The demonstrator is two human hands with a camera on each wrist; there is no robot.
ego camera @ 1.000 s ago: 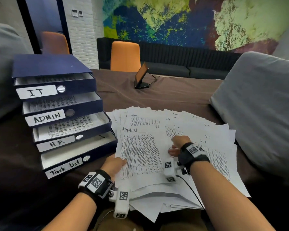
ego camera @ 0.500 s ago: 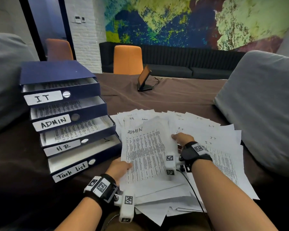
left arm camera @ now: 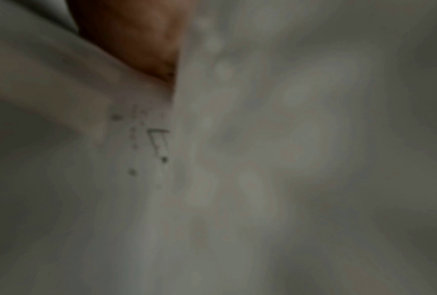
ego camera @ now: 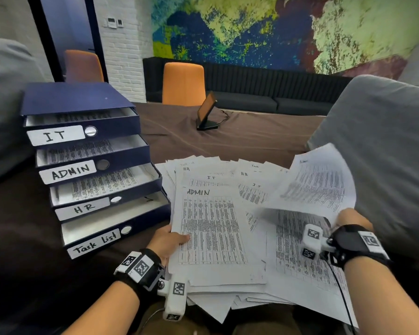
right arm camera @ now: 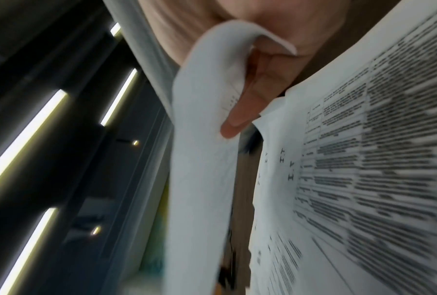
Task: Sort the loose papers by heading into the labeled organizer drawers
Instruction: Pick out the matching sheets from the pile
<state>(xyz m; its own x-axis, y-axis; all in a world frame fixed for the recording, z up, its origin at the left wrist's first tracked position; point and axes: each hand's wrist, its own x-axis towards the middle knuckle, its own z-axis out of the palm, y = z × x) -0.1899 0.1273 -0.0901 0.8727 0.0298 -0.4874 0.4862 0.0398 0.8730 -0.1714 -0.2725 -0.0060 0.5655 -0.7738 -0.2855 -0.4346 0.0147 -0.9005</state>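
A blue organizer [ego camera: 78, 100] stands at the left with drawers labelled IT [ego camera: 56, 135], ADMIN [ego camera: 68, 174], HR [ego camera: 82, 210] and Task List [ego camera: 94, 244], all pulled partly out. Loose printed papers [ego camera: 242, 182] lie fanned on the brown table. My left hand [ego camera: 167, 240] grips the left edge of the top sheet headed ADMIN [ego camera: 211, 228]. My right hand [ego camera: 351, 217] pinches a lifted, curling sheet [ego camera: 317, 182] above the right side of the pile; its thumb [right arm camera: 247, 107] presses on that sheet [right arm camera: 202, 159]. The left wrist view is blurred paper [left arm camera: 263, 159].
A grey cushion [ego camera: 382, 160] lies close on the right of the papers, another [ego camera: 3, 105] behind the organizer. A small tablet on a stand [ego camera: 206, 112] sits at mid table. Orange chairs [ego camera: 183, 83] and a dark sofa stand beyond the far edge.
My right hand has moved from the middle of the pile out to the right and lifted one sheet up. My left hand has slid onto the ADMIN sheet's left edge.
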